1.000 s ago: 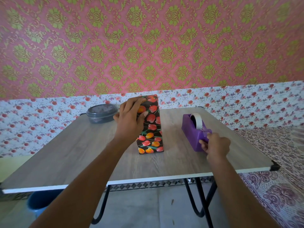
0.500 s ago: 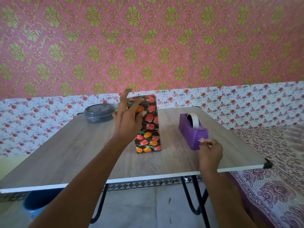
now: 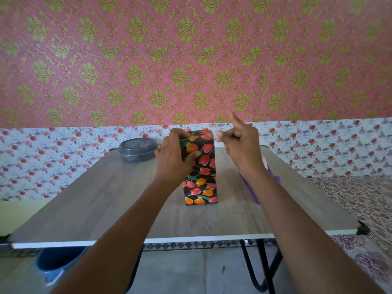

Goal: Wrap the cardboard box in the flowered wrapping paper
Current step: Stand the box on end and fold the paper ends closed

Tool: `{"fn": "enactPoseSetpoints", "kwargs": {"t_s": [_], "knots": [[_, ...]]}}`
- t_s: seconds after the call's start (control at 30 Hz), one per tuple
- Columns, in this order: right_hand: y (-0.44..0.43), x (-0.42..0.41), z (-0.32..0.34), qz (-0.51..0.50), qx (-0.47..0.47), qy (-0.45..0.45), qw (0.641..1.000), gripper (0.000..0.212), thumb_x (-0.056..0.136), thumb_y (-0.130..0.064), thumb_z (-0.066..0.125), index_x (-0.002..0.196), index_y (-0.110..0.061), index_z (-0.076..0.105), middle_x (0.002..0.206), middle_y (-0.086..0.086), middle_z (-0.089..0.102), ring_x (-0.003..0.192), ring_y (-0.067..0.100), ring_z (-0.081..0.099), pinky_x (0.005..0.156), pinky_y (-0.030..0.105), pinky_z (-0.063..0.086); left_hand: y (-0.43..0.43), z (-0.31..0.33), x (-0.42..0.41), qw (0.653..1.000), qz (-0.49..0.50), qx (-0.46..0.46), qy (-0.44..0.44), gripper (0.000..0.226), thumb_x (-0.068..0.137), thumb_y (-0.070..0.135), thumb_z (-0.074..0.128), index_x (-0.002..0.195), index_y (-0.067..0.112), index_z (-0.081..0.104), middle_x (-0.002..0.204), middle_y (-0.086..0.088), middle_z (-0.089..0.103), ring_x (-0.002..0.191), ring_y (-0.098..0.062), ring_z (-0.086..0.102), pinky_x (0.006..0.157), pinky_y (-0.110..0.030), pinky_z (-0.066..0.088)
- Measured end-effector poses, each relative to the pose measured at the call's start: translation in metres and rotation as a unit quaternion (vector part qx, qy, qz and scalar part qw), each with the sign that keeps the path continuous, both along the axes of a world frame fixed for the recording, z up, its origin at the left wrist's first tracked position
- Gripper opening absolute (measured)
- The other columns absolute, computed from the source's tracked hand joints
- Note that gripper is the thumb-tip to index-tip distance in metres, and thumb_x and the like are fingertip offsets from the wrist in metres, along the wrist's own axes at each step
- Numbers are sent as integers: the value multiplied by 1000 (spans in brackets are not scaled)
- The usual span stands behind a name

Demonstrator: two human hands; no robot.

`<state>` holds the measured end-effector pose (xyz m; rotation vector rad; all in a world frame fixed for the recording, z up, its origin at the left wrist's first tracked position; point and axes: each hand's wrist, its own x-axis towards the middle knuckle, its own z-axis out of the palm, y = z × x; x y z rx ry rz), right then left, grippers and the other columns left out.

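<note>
1. Wrapping paper [image 3: 201,172] printed with red and orange tulips on black covers every face of the box that shows; no bare cardboard can be seen.
2. The box stands upright on its small end near the middle of the wood-grain table [image 3: 106,204], with its narrow face turned toward the camera.
3. The left hand [image 3: 172,160] grips the box at its upper left. The fingers curl over the top edge, and the thumb [image 3: 192,157] lies across the near face, pressing the paper flat.
4. The right hand [image 3: 241,145] is raised just beside the box's upper right corner, not touching it.
5. Its index finger [image 3: 234,119] points up, and the other fingers are curled in toward the thumb. Whether anything is pinched between them cannot be told.
6. A purple tape dispenser [image 3: 253,193] sits on the table to the right of the box, mostly hidden behind the right forearm.
7. A dark round container with a lid [image 3: 137,149] rests at the back left of the table, near the left hand but apart from it.
8. A blue bucket [image 3: 55,264] stands on the floor under the table's left front edge.
9. Pink wallpaper with green medallions [image 3: 191,60] fills the wall behind.
</note>
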<state>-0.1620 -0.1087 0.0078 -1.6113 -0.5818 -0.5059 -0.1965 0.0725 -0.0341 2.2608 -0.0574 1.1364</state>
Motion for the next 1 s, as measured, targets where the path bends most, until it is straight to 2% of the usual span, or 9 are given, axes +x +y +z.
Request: {"fn": "enactPoseSetpoints", "kwargs": {"t_s": [0.07, 0.2, 0.3, 0.4, 0.5, 0.7, 0.83, 0.9, 1.0], "knots": [[18, 4, 24, 29, -9, 58, 998, 77, 89, -12, 78, 155, -9, 38, 66, -1, 71, 50, 2, 56, 76, 30, 54, 0, 1, -1, 1000, -15, -12, -13, 54, 82, 30, 83, 116, 28, 41, 109, 9, 53, 107, -17, 55, 96, -52, 48], [39, 16, 48, 13, -72, 178, 981, 62, 84, -5, 81, 134, -10, 45, 86, 15, 76, 51, 12, 59, 46, 24, 44, 0, 3, -2, 999, -34, -33, -26, 57, 78, 22, 87, 113, 23, 42, 110, 3, 58, 106, -22, 59, 89, -47, 54], [44, 25, 53, -31, -104, 205, 973, 55, 79, 2, 81, 123, 0, 49, 89, 21, 75, 54, 15, 62, 44, 25, 43, 0, 4, -2, 998, -36, -36, -21, 60, 77, 20, 87, 111, 27, 38, 111, 1, 57, 107, -21, 57, 90, -45, 54], [42, 31, 58, -25, -115, 227, 967, 26, 74, 9, 80, 87, 10, 59, 85, 29, 74, 51, 19, 58, 40, 23, 37, -1, 5, -2, 998, -47, -33, -36, 65, 74, 17, 89, 111, 27, 36, 109, 4, 57, 106, -20, 58, 90, -42, 54], [41, 36, 62, -24, -140, 240, 960, 21, 72, 14, 77, 68, 9, 57, 80, 29, 74, 40, 16, 50, 37, 19, 33, -1, 6, -2, 997, -55, -24, -40, 70, 73, 18, 90, 114, 28, 34, 111, 3, 60, 108, -18, 59, 93, -39, 53], [46, 46, 78, -13, -261, 279, 924, 20, 73, 3, 83, 67, 4, 64, 56, 14, 68, 38, 12, 50, 36, 17, 35, 1, 4, 1, 999, -51, 3, -12, 75, 77, 26, 88, 134, 20, 40, 125, 2, 61, 121, -21, 54, 98, -33, 46], [48, 52, 93, 15, -339, 320, 885, 18, 83, -1, 80, 85, 5, 63, 55, 12, 67, 36, 11, 56, 34, 14, 36, 2, 7, 1, 998, -57, 4, -2, 71, 76, 29, 88, 130, 20, 43, 123, 4, 61, 119, -20, 55, 97, -33, 47], [48, 53, 101, 13, -394, 338, 855, 25, 85, -13, 83, 88, 2, 63, 52, 7, 66, 34, 9, 51, 34, 13, 32, 4, 8, -1, 998, -59, 6, -3, 66, 76, 30, 88, 127, 19, 47, 124, 3, 60, 116, -18, 56, 96, -34, 50], [42, 55, 105, -64, -456, 293, 838, 53, 71, -44, 92, 82, -6, 56, 43, -1, 39, 33, 10, 30, 38, 17, 25, 6, 9, -2, 999, -44, 21, -1, 62, 78, 32, 86, 129, 18, 54, 125, 1, 59, 116, -17, 55, 96, -32, 48]]}}
